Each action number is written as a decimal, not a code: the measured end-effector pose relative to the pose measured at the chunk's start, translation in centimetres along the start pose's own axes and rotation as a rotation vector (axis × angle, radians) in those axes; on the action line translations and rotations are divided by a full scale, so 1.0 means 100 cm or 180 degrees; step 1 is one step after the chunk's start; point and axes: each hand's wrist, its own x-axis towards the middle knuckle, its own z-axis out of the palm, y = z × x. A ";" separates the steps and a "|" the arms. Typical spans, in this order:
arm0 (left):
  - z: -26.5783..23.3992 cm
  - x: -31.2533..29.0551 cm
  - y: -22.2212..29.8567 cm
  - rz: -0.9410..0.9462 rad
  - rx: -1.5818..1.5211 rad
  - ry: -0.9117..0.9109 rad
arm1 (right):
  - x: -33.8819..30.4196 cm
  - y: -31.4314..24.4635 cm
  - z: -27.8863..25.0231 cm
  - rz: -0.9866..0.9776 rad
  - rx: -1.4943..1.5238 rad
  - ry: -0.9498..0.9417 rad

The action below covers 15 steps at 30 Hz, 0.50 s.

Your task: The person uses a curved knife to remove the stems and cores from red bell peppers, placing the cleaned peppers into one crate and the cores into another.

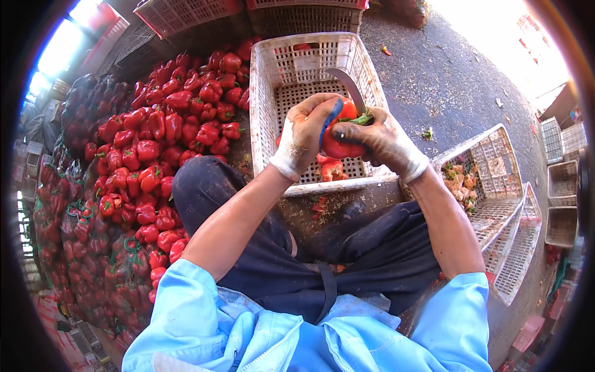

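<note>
Both my hands wear stained white work gloves and come together over a white plastic crate (260,111). My left hand (308,127) is closed around the left side of a red bell pepper (342,147), with a blue patch showing along its thumb. On the pepper's other side, my right hand (385,139) is closed, its thumb lying across the pepper near the green stem (361,118). A knife with a curved blade (351,90) rises from the right hand, its tip pointing up and left; the handle is hidden. Below, a red pepper piece (333,171) lies in the crate.
A large heap of red bell peppers (149,150) lies to the left, beside filled net bags (80,248). Right of me, a tilted white crate (496,158) holds pepper cores (460,184). More crates (186,15) stand at the back. Scraps dot the floor (427,80).
</note>
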 end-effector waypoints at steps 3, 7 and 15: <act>0.002 0.004 -0.006 0.0193 0.0036 0.0234 | 0.004 0.006 0.000 -0.0094 0.0213 -0.0001; 0.014 0.004 -0.004 0.0184 0.0222 0.0491 | 0.008 0.010 -0.006 -0.0374 0.0148 0.0068; 0.005 0.016 -0.017 0.0231 0.0609 0.0716 | 0.008 0.003 0.001 -0.1268 -0.1734 0.0430</act>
